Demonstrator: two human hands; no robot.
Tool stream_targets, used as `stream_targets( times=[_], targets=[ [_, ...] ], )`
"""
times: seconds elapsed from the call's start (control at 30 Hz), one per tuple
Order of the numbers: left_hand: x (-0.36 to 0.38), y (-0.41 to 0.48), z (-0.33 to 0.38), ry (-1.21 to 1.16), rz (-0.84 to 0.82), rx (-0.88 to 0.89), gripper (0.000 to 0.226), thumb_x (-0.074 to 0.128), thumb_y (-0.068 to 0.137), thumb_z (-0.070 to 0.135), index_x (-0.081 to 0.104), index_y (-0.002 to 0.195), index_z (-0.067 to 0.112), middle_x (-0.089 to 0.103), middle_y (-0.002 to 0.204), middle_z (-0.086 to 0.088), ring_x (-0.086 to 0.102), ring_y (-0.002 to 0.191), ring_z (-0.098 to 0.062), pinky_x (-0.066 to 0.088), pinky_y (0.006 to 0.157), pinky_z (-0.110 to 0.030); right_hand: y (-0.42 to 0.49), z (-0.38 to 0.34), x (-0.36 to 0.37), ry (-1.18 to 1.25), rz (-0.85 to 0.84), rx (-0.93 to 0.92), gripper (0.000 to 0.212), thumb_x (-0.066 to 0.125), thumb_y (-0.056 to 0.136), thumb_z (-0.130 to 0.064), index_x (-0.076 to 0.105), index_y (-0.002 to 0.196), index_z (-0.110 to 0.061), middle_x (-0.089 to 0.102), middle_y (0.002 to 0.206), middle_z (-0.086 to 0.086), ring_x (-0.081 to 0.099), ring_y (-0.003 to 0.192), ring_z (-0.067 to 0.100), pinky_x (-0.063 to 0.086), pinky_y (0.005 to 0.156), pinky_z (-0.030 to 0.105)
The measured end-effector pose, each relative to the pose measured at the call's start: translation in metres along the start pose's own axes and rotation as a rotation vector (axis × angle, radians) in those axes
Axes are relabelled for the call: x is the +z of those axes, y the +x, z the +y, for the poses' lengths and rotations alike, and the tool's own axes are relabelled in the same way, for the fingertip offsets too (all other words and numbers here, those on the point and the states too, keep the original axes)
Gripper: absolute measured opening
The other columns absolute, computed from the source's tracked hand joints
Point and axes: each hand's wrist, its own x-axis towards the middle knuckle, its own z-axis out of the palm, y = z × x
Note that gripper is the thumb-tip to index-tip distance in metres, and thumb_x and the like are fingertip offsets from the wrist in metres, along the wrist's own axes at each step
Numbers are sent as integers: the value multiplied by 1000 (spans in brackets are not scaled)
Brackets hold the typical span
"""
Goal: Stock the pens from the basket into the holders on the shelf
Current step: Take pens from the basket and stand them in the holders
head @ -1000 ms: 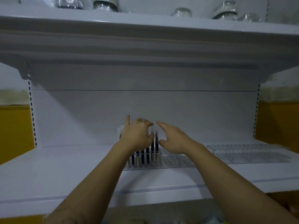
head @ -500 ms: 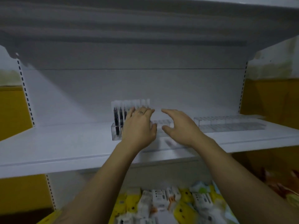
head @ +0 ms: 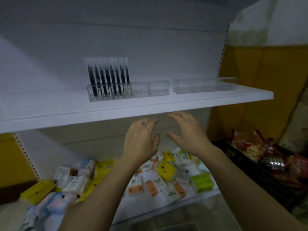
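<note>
Nearest the camera, two bare forearms reach forward. The left hand (head: 141, 142) and the right hand (head: 188, 135) are close side by side and not touching. Both have spread, loosely curved fingers and hold nothing. They hang below the front edge of the shelf above.

Under them, small wrapped tissue packets (head: 166, 170) in yellow, orange, green and white lie jumbled on the white lower shelf (head: 143, 209). To the right is a black slatted plastic crate (head: 236, 157) with shiny red snack packets (head: 253, 147). No pens show in it, and a basket of pens cannot be made out.

Beyond the hands is the white shelf board (head: 116, 107). On it stands a long clear plastic holder (head: 150, 90). Its left part holds a row of slim black pens (head: 108, 79), upright and close together, and its right part looks unfilled. Just beside it on the right is a second clear plastic holder (head: 205, 85), with nothing visible inside. Behind both is the pale grey back panel (head: 150, 47).

The pens are probably light, stiff and smooth, so a loose pinch may let one slip. A hold high on the barrel would leave the lower end free to enter a slot. The light holder may slide or tip if pushed.
</note>
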Motion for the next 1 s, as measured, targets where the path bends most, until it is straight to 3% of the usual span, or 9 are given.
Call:
stream_targets(
  times=[0.2,0.5,0.67,0.8,0.87,1.0],
  targets=[
    [54,-54,17,-76,-273,-146,49,52,92,40,49,136,18,57,133,0,52,118,-24,38,98,-35,-54,29,44,-51,-180,160,60,58,93,-44,38,145,-22,41,145,0,34,134,22,30,110,38],
    [133,-140,26,-119,-666,-224,66,56,89,51,40,143,18,49,141,-5,45,128,-26,32,108,-36,-135,72,127,-13,-471,357,66,65,88,-40,40,145,-18,43,147,4,40,132,26,35,106,34],
    [161,-185,31,-185,-799,-277,70,56,89,51,36,146,17,43,147,-6,39,134,-25,25,112,-34,-182,91,160,8,-637,417,65,65,88,-39,40,145,-18,47,142,5,44,128,28,41,101,36],
    [180,-220,36,-218,-915,-329,68,56,89,50,38,145,15,45,145,-7,40,133,-26,25,114,-36,-219,103,183,36,-749,505,54,66,84,-43,52,132,-22,56,132,3,53,120,28,47,95,36],
    [189,-234,41,-237,-976,-383,64,57,87,51,45,139,17,52,138,-7,46,127,-27,35,108,-36,-232,107,195,60,-806,564,46,63,85,-44,57,124,-21,59,125,5,56,113,28,49,92,36],
    [207,-257,53,-281,-1060,-439,45,55,89,48,58,122,18,63,121,-6,56,113,-26,44,96,-34,-252,111,214,91,-908,622,49,62,89,-37,54,132,-15,56,132,8,54,116,27,47,97,37]
  ],
)
